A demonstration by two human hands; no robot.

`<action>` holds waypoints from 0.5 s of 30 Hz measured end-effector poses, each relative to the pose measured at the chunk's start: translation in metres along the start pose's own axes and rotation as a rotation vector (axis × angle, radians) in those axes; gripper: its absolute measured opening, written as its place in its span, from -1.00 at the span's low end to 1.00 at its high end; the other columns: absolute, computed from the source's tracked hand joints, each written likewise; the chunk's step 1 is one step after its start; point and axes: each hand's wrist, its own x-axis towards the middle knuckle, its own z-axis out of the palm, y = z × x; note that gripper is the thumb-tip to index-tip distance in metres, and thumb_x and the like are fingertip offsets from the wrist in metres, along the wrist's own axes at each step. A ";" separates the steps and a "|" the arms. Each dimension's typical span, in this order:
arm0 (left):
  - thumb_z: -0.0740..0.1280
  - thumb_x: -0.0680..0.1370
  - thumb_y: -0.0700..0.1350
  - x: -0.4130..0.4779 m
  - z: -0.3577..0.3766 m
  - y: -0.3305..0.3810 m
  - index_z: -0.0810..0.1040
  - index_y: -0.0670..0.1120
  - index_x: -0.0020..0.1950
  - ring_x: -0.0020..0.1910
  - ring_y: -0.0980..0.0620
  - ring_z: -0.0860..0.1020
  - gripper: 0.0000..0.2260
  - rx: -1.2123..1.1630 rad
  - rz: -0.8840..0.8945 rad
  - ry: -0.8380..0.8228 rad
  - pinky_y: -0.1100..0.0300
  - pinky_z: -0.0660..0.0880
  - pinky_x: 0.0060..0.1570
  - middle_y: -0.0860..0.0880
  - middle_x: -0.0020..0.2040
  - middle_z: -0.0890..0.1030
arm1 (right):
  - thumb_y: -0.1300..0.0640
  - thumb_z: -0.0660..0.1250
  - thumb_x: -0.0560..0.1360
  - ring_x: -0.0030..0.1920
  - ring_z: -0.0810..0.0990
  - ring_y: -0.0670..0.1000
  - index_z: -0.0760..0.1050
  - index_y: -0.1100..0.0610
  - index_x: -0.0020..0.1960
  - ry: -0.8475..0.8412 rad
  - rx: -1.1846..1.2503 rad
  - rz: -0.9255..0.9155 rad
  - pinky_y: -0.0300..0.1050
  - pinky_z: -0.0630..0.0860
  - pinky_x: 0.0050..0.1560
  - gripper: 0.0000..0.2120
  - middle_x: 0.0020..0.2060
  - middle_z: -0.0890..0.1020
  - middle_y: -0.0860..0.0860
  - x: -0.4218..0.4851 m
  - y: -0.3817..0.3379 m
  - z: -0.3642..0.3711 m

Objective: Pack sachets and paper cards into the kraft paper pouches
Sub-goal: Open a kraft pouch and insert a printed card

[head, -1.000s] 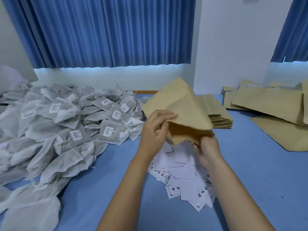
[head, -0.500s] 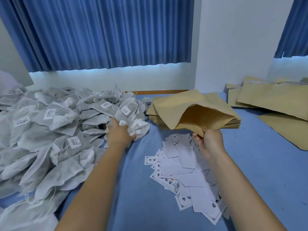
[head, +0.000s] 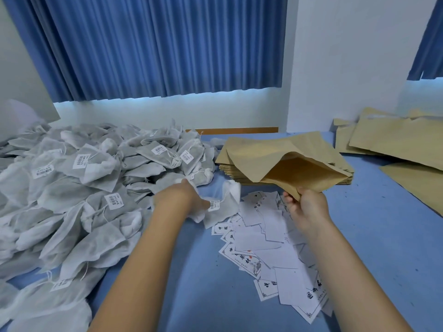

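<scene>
One sachet in hand: a white, soft non-woven fabric sachet [head: 221,207] with a barcode label hangs just off the near edge of the heap, above the cards and short of the pouch mouth.
Left hand: the left hand [head: 178,197] grips the sachet by its gathered end. Its fingers are curled into the fabric and mostly hidden by it.
Open pouch: a tan, flat kraft paper pouch [head: 275,159] is held tilted, its mouth gaping toward the left hand and its darker inside showing. It is probably angled this way so the sachet can go straight in.
Right hand: the right hand [head: 308,209] pinches the lower lip of the mouth at its near corner. The fingers [head: 288,200] are curled against the edge, and the upper lip bows upward.
Step, as judged: the sachet is not yet inside, and the visible part of the pouch interior holds nothing.
Paper cards: a loose scatter of white printed rectangular cards [head: 261,245] lies beneath and between both hands, handy for the next pick.
Pouch supply: a stack of flat kraft pouches [head: 226,164] lies just behind the held one.
Sachet heap: a broad grey-white pile of labelled sachets [head: 84,178] lies to the left, beside the left forearm.
Surface: blue [head: 203,295], carrying everything.
Far right: larger kraft pieces [head: 395,144] lie well apart from the work.
</scene>
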 end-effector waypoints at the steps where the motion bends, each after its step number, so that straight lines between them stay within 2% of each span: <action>1: 0.38 0.34 -0.04 0.002 0.004 0.002 0.26 -0.14 0.39 -0.24 0.01 0.54 -0.34 -0.026 -0.010 0.000 0.20 0.46 -0.22 -0.03 -0.20 0.54 | 0.42 0.09 0.56 -0.37 0.44 0.03 0.45 0.25 -0.20 -0.003 0.004 0.011 -0.33 0.36 -0.57 -0.75 -0.31 0.50 0.14 0.000 0.000 0.000; 2: 0.38 0.38 0.04 0.004 0.009 0.004 0.20 -0.12 0.43 -0.13 0.01 0.54 -0.31 -0.029 -0.008 0.047 0.19 0.45 -0.19 -0.02 -0.08 0.54 | 0.42 0.08 0.56 -0.36 0.44 0.03 0.45 0.25 -0.20 -0.004 0.009 0.020 -0.33 0.36 -0.57 -0.75 -0.30 0.51 0.14 0.000 -0.001 0.000; 3: 0.37 0.41 0.13 0.007 0.014 0.007 0.24 -0.11 0.41 0.04 -0.02 0.52 -0.33 -0.011 0.001 0.124 0.15 0.45 -0.11 -0.04 0.08 0.51 | 0.43 0.07 0.56 -0.36 0.45 0.03 0.45 0.25 -0.19 -0.004 0.013 0.029 -0.33 0.36 -0.57 -0.74 -0.29 0.51 0.14 0.000 -0.001 0.000; 4: 0.35 0.42 0.21 0.010 0.021 0.008 0.31 -0.10 0.36 0.21 -0.07 0.43 -0.37 0.015 -0.006 0.204 0.09 0.45 -0.01 -0.09 0.24 0.42 | 0.43 0.06 0.56 -0.36 0.46 0.03 0.45 0.25 -0.19 -0.004 0.019 0.038 -0.33 0.37 -0.57 -0.73 -0.29 0.52 0.14 0.000 0.000 0.001; 6: 0.29 0.45 0.29 0.020 0.035 0.006 0.33 -0.07 0.35 0.36 -0.14 0.22 -0.38 0.082 -0.046 0.335 0.04 0.40 0.14 -0.16 0.37 0.22 | 0.43 0.04 0.56 -0.36 0.46 0.03 0.46 0.25 -0.18 -0.001 0.037 0.046 -0.34 0.37 -0.57 -0.72 -0.29 0.53 0.14 -0.001 0.000 0.000; 8: 0.25 0.46 0.31 0.028 0.048 -0.001 0.31 -0.02 0.38 0.35 -0.17 0.19 -0.39 0.103 -0.083 0.381 0.01 0.38 0.18 -0.18 0.36 0.22 | 0.44 0.05 0.55 -0.36 0.46 0.03 0.47 0.25 -0.18 -0.003 0.052 0.053 -0.33 0.36 -0.56 -0.72 -0.29 0.53 0.13 -0.001 0.000 -0.002; 11: 0.27 0.48 0.25 0.032 0.060 -0.004 0.32 0.02 0.35 0.26 -0.19 0.28 -0.47 0.025 -0.105 0.370 -0.10 0.39 0.16 -0.17 0.27 0.31 | 0.44 0.02 0.53 -0.40 0.40 0.00 0.46 0.25 -0.21 -0.006 0.007 0.053 -0.33 0.27 -0.57 -0.70 -0.35 0.50 0.11 0.001 -0.001 -0.003; 13: 0.37 0.47 0.11 0.029 0.059 0.001 0.29 -0.02 0.33 0.22 -0.19 0.33 -0.49 -0.060 -0.106 0.405 -0.12 0.44 0.08 -0.18 0.24 0.30 | 0.44 0.01 0.53 -0.43 0.37 -0.02 0.45 0.25 -0.22 -0.001 -0.030 0.047 -0.32 0.22 -0.57 -0.69 -0.37 0.49 0.10 0.001 0.000 -0.003; 15: 0.41 0.45 -0.10 0.025 0.051 0.006 0.29 -0.10 0.29 0.14 -0.20 0.39 -0.51 -0.176 -0.088 0.587 -0.05 0.47 -0.06 -0.20 0.20 0.31 | 0.45 0.00 0.53 -0.43 0.39 -0.01 0.45 0.27 -0.20 0.000 -0.018 0.053 -0.32 0.25 -0.59 -0.70 -0.34 0.49 0.12 0.001 0.001 -0.003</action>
